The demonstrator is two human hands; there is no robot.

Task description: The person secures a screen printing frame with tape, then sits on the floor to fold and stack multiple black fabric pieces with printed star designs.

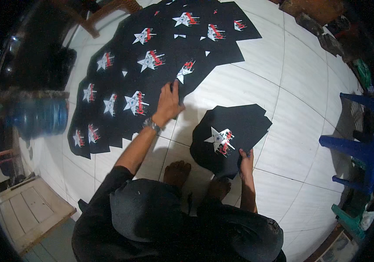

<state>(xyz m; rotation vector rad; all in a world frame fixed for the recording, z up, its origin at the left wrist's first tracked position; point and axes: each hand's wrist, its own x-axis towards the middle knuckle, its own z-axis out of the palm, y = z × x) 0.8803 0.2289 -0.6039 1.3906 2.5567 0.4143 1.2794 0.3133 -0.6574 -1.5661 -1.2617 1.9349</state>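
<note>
My right hand point(247, 162) grips the lower right edge of a black fabric panel point(235, 120), its thumb on top and the other fingers mostly hidden. The panel is held over the floor in front of my feet, and a white star with red lettering is printed on it. Farther left, many similar black printed panels point(165, 39) lie overlapping in rows across the floor. My left hand point(169, 102), with a watch at the wrist, reaches to the near right edge of this spread. Its fingers are stretched out on the black cloth, just below a star print point(184, 72).
White tiled floor point(300, 126) surrounds the panels. At the right stands a blue plastic stool point(357, 144), with a green plastic piece point(348, 220) below it. On the left are a large blue water bottle point(43, 117) and a pale wooden panel point(32, 207). Wooden furniture point(104, 13) borders the far left.
</note>
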